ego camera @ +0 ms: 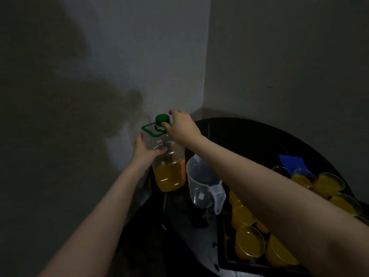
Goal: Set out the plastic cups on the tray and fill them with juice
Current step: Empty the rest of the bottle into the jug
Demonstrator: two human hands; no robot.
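Left hand (144, 150) grips the juice bottle (168, 162) — right hand (180, 126) pinches its green cap (162, 118) — filled cups (249, 241) nearby.

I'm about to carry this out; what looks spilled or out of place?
No spill is visible. The filled cups sit upright on the tray; the bottle stands capped. The dim light could hide small drips.

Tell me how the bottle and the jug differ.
The bottle holds orange juice in its lower part; the jug looks empty. The bottle has a green cap; the jug is open-topped. Hands hold the bottle; the jug stands free. Both are clear plastic.
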